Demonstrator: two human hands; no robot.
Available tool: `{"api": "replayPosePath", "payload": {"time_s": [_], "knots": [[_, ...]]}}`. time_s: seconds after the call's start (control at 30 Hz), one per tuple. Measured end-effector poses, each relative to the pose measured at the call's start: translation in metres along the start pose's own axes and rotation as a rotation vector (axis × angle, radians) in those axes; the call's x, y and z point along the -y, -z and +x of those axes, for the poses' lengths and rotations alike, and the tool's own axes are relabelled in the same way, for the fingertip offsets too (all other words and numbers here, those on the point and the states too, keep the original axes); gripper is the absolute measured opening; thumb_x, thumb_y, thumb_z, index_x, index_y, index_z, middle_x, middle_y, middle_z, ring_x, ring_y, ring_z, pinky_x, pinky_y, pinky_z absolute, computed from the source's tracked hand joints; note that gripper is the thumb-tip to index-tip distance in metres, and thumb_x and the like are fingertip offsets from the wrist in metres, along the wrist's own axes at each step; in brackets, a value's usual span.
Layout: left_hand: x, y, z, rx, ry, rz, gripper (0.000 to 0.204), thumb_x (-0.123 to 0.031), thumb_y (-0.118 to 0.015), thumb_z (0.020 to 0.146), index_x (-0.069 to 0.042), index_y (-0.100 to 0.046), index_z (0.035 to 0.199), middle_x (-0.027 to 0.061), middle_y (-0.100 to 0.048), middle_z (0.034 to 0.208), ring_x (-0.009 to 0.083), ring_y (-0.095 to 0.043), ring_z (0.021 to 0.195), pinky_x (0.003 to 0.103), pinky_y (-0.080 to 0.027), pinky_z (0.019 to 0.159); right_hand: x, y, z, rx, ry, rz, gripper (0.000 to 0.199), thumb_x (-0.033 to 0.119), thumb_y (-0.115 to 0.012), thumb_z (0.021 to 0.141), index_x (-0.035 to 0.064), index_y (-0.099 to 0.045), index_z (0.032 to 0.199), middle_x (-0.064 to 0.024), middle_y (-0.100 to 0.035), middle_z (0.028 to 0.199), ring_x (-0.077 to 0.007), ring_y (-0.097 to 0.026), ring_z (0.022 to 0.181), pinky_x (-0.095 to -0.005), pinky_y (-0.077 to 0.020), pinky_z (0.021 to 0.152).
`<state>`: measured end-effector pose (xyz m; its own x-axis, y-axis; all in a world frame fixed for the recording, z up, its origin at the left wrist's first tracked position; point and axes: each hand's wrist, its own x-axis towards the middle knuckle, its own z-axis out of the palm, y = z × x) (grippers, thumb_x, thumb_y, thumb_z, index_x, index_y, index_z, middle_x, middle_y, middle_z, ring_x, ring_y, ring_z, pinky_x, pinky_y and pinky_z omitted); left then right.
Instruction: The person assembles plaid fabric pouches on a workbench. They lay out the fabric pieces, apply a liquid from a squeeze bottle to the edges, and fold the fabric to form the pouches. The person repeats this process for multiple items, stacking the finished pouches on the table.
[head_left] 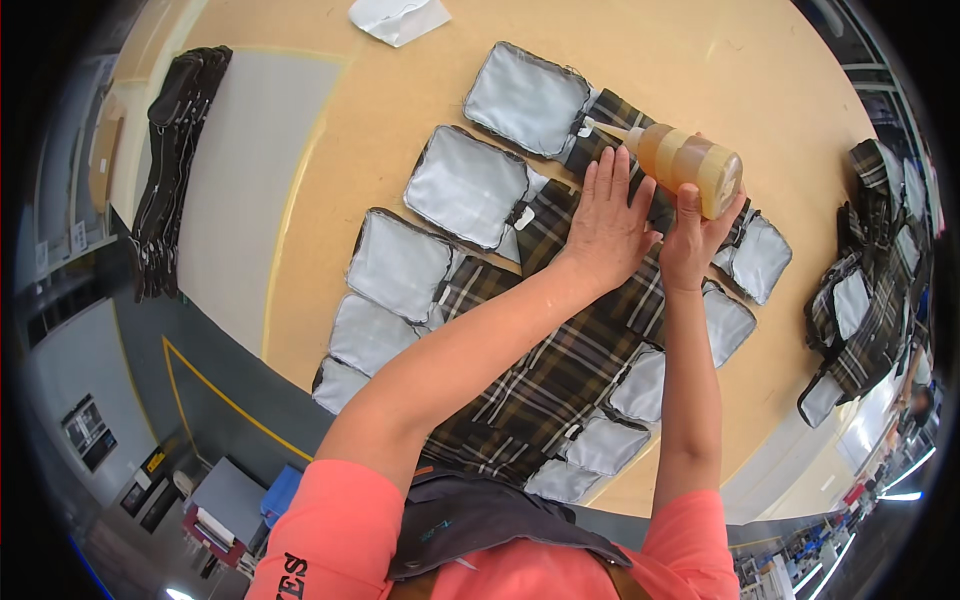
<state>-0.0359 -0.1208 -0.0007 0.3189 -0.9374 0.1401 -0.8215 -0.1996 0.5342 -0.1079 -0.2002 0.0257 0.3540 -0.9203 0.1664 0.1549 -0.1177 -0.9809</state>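
My left hand (pixel 605 222) lies flat, fingers spread, on a dark plaid fabric piece (pixel 560 370) in a row of overlapping plaid pieces with grey lining flaps (pixel 466 185). My right hand (pixel 693 240) grips an amber squeeze bottle (pixel 685 160), tilted on its side with its white nozzle pointing left at the plaid edge next to the topmost grey flap (pixel 525 97). The two hands sit side by side, nearly touching.
The pieces lie on a tan wooden table (pixel 330 220). A stack of more plaid pieces (pixel 868 290) sits at the right edge. Dark straps (pixel 170 160) hang over a grey surface at the left. A white sheet (pixel 398 17) lies at the table's far side.
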Motion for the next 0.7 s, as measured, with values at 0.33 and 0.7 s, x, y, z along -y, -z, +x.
{"api": "replayPosePath", "payload": {"time_s": [0.33, 0.7], "knots": [[0.0011, -0.0007, -0.0035, -0.007, 0.005, -0.035, 0.064, -0.035, -0.069, 0.080, 0.002, -0.045, 0.126, 0.0360, -0.027, 0.139, 0.0489, -0.022, 0.136, 0.055, -0.021, 0.112, -0.0001, 0.0021, -0.0024, 0.051, 0.053, -0.029, 0.064, 0.026, -0.069, 0.089, 0.0012, -0.029, 0.133, -0.0233, -0.045, 0.138, -0.0295, -0.044, 0.130, -0.0420, -0.0332, 0.109], [0.0014, -0.0016, -0.0049, 0.008, 0.011, -0.012, 0.061, -0.034, -0.070, 0.080, 0.001, -0.045, 0.124, 0.0345, -0.030, 0.137, 0.0483, -0.023, 0.136, 0.055, -0.022, 0.112, 0.0010, 0.0075, -0.0093, 0.022, -0.016, -0.024, 0.065, 0.027, -0.068, 0.090, -0.0001, -0.029, 0.134, -0.0215, -0.046, 0.137, -0.0282, -0.046, 0.126, -0.0405, -0.0347, 0.107]]}}
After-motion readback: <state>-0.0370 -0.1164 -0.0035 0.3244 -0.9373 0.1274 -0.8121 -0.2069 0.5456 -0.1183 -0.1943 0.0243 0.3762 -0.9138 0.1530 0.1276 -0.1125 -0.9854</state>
